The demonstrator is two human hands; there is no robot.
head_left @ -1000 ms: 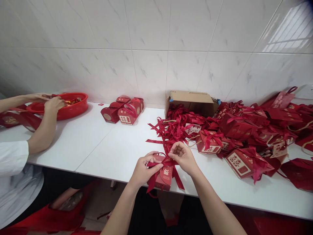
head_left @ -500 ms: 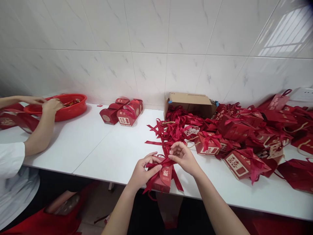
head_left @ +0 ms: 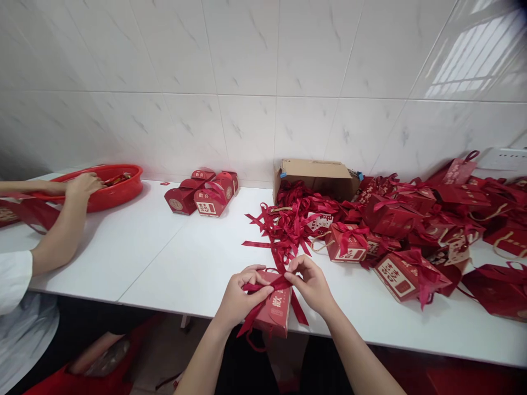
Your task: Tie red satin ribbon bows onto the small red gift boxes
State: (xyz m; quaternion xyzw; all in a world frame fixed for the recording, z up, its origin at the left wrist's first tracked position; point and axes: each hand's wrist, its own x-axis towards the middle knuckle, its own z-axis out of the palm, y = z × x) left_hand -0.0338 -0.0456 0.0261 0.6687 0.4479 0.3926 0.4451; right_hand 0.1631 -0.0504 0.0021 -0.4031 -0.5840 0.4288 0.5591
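The left hand (head_left: 242, 291) pinches a ribbon (head_left: 280, 283) atop the box (head_left: 279, 315); the right hand (head_left: 310, 283) pinches it too (a carton (head_left: 315, 167) and a ribbon heap (head_left: 288, 222) lie beyond the box).

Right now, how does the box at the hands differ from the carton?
The box is red; the carton is brown. The box is smaller than the carton. The box is at the near edge of the table; the carton is by the wall. Red ribbon lies on the box and spills from the carton.
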